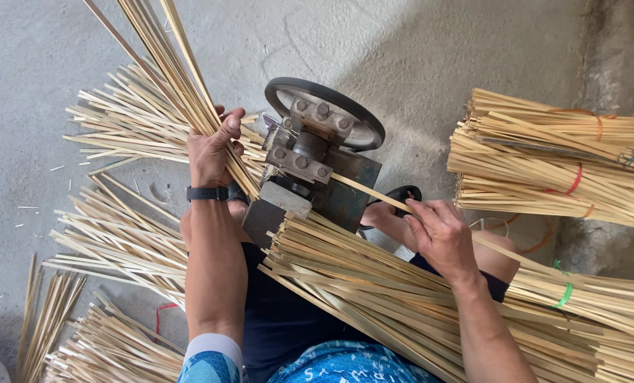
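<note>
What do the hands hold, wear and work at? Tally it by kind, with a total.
Hands: 2, left hand and right hand
Sheaf of bamboo strips, in the left hand: 1
Single bamboo strip, pinched by the right hand: 1
Black wristband: 1
Handwheel machine: 1
Total: 6

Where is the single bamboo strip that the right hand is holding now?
In the head view, the single bamboo strip runs from the small machine at centre to the right hand, passing above the big bundle across the lap.
</note>
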